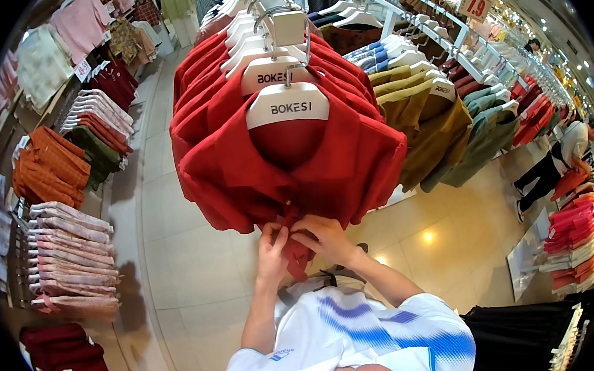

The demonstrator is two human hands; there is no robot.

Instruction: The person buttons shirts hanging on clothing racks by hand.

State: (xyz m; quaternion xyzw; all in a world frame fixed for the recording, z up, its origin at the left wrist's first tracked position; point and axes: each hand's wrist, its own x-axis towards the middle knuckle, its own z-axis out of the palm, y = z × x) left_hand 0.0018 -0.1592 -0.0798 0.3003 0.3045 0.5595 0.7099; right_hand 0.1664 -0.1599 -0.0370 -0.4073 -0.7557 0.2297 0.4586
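A red shirt (240,165) hangs at the front of a rack on a white hanger (288,108) lettered BOKESI. At its lower front, my left hand (272,246) is closed with its fingers pinched on the red cloth. Close beside it on the right, my right hand (325,239) is closed too, thumb and fingers at the same gathered cloth. Below and between the hands dangles a red fabric tie (297,260). Exactly which fold each fingertip grips is partly hidden.
More red shirts hang behind the front one. Mustard shirts (430,114) and green garments (489,127) hang to the right. Folded maroon clothes (67,367) and pink striped garments (74,253) are at the left. Another person (563,156) stands by a rack at far right.
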